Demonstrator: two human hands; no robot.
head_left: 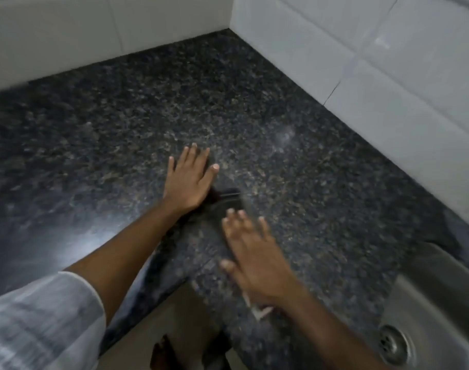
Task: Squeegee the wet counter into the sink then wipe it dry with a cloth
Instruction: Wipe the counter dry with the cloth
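Note:
A dark grey cloth [224,200] lies on the speckled black granite counter [321,182]. My left hand [189,180] rests flat on its far end, fingers spread and pressing down. My right hand [250,252] is blurred, with its fingers apart over the cloth's near end; I cannot tell whether it touches the cloth. A small white scrap [258,312] shows under the right wrist. At the lower right is the steel sink [425,297] with its round drain [393,343]. No squeegee is in view.
White tiled walls [375,62] meet in a corner behind the counter. The counter's front edge steps inward near my arms, with brown floor [174,316] and a bare foot [162,348] below. A glossy sheen [75,241] lies on the counter's left part.

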